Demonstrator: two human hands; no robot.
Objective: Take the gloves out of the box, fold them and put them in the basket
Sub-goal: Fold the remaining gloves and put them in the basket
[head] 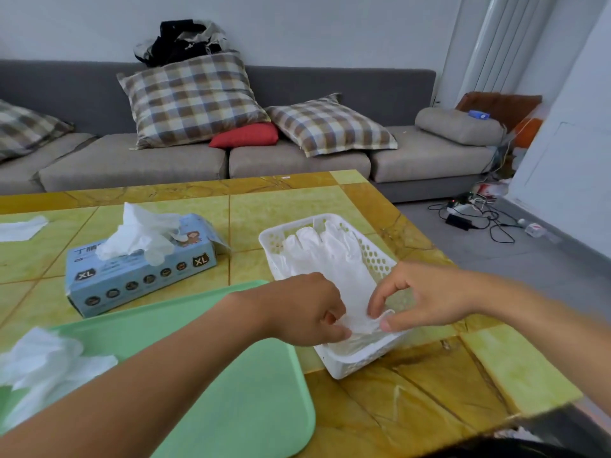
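Both hands, left hand (307,309) and right hand (420,297), pinching one white glove (337,259) over the white basket (350,361).

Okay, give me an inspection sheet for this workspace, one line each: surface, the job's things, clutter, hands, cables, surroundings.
Surface: yellow-green tiled table, with a green tray at the near left.
Job's things: blue glove box, gloves sticking out of its top; white basket holding white gloves.
Clutter: loose white gloves on the tray; a white piece at the table's far left edge.
Hands: left hand and right hand both pinch a glove at the basket's near end.
Cables: power strip and tangled black cables on the floor.
Surroundings: grey sofa with plaid cushions and a red one.
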